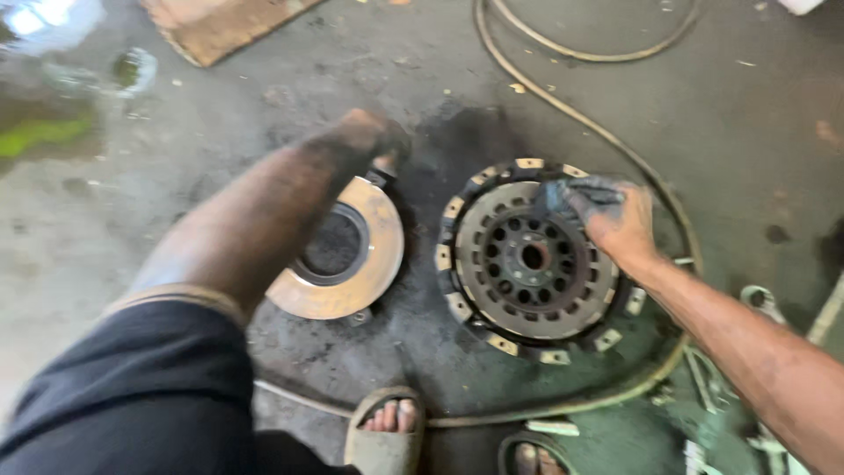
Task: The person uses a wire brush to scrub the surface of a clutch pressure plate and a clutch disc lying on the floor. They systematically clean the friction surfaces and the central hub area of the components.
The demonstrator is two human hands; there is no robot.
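Round grey metal clutch disc point(527, 259) is being wiped — right hand point(626, 230) pressing a clenched dark rag point(576, 195) on its rim, left hand point(374, 136) blurred, grip unclear — next calling for working round the ring.

Little here counts as packaging, and no label, sign or screen shows. A flattened piece of brown cardboard point(224, 26) lies on the concrete floor point(721, 114) at the upper left, set at a slant with one corner pointing down toward the middle of the view; its top runs out of the frame, and its surface is plain and scuffed. At the top right edge a small white corner of something point(802, 5) juts into view, too cut off to tell whether it is a package. Nothing printed can be made out on either.
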